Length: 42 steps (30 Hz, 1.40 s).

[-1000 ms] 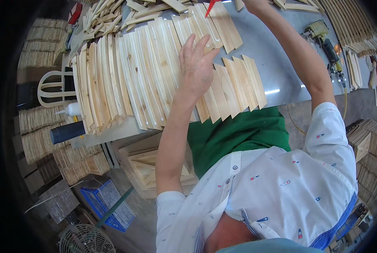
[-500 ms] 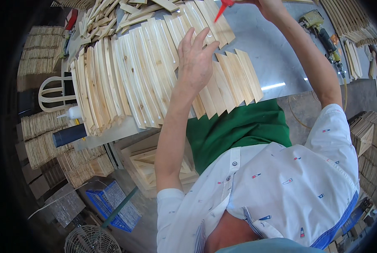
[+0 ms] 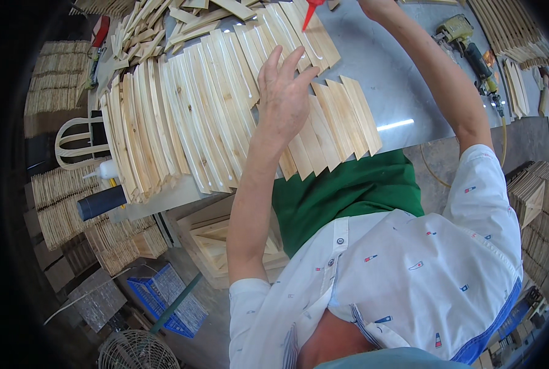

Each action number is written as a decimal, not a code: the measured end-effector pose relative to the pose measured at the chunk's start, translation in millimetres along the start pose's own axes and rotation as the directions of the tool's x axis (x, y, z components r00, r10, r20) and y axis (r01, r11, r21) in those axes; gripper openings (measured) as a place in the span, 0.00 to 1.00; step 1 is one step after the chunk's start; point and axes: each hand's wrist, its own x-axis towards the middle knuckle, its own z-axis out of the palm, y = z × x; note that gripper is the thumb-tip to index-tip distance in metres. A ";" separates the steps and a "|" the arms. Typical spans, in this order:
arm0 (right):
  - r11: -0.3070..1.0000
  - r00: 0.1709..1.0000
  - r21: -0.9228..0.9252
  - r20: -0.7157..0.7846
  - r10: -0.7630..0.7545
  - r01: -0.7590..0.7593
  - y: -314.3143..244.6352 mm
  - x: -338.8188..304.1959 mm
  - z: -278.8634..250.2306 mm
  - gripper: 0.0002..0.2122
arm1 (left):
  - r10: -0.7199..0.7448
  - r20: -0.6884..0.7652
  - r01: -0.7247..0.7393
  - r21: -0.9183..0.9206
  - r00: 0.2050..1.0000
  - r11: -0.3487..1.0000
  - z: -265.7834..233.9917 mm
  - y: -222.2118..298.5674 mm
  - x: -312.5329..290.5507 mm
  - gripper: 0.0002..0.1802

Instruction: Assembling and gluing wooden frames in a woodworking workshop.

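Observation:
Rows of pale wooden slats [image 3: 210, 117] lie side by side across the table, many with white lines of glue along them. My left hand [image 3: 285, 95] rests on the slats with its fingers spread, gripping nothing. At the top edge my right hand [image 3: 376, 6] is partly cut off by the frame. It holds a glue bottle whose red nozzle [image 3: 311, 15] points down over the far slats; the bottle's body is out of view. Nearer to me, bare slats with slanted ends [image 3: 342, 120] lie right of my left wrist.
Loose wood offcuts [image 3: 140, 34] are heaped at the far left. A yellow-green power tool [image 3: 456, 27] lies on the grey tabletop [image 3: 403, 80] at the right. A white bottle [image 3: 107, 170] and a dark cylinder [image 3: 101, 203] sit at the left edge. Stacked slats surround the table.
My right hand and the red nozzle have moved a little left and toward the top edge. My left hand stays spread on the slats.

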 end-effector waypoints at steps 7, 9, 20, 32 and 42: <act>0.955 0.924 -0.016 -0.247 -0.292 0.297 29.6 58.0 -7.6 0.17 | 0.009 -0.016 -0.010 -0.068 1.000 0.998 4.9 6.2 6.0 0.18; 0.969 0.938 0.042 -0.261 -0.226 0.245 12.1 39.0 -7.8 0.17 | 0.001 0.004 -0.001 -0.028 1.000 1.000 4.3 4.2 4.2 0.14; 0.972 0.984 0.234 -0.160 0.073 -0.034 -14.6 -48.5 -40.4 0.19 | 0.059 -0.033 -0.061 -0.047 0.998 0.997 11.0 15.2 22.2 0.19; 0.988 0.996 0.150 -0.075 0.038 -0.026 10.7 -9.1 -42.4 0.17 | 0.053 0.013 -0.053 -0.032 0.998 0.998 11.3 15.1 21.6 0.15; 0.962 0.957 0.164 -0.229 -0.177 0.217 10.8 39.4 -15.1 0.16 | 0.040 0.026 -0.040 -0.034 0.999 0.999 10.0 18.5 22.6 0.17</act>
